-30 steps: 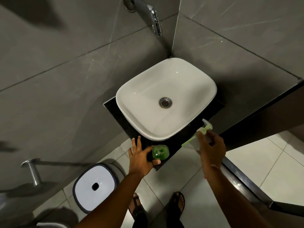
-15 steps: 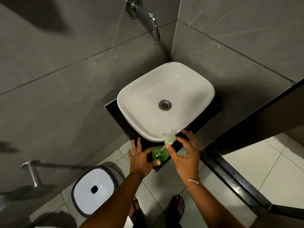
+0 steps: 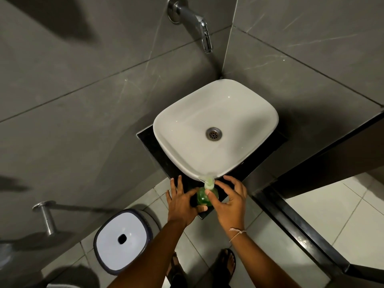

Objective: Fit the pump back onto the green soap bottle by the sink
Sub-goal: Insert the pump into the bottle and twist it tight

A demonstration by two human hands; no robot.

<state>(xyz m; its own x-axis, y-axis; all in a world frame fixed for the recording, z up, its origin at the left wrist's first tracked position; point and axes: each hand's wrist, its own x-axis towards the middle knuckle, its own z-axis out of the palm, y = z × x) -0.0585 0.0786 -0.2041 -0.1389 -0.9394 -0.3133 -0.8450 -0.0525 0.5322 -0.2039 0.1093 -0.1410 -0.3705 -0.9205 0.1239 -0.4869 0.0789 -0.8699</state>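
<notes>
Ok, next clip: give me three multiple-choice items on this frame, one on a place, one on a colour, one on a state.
1. Where does the green soap bottle stand?
A. in the basin
B. on the black counter's front corner
C. on the floor

2. What colour is the bin lid?
A. white
B. red
C. green

3. What is the left hand doing?
A. hanging free
B. turning the tap
C. steadying the bottle

Answers:
1 B: it sits on the black counter, before the basin.
2 A: the lid shows white with a dark rim.
3 C: it wraps the bottle while the right hand holds the pump.
</notes>
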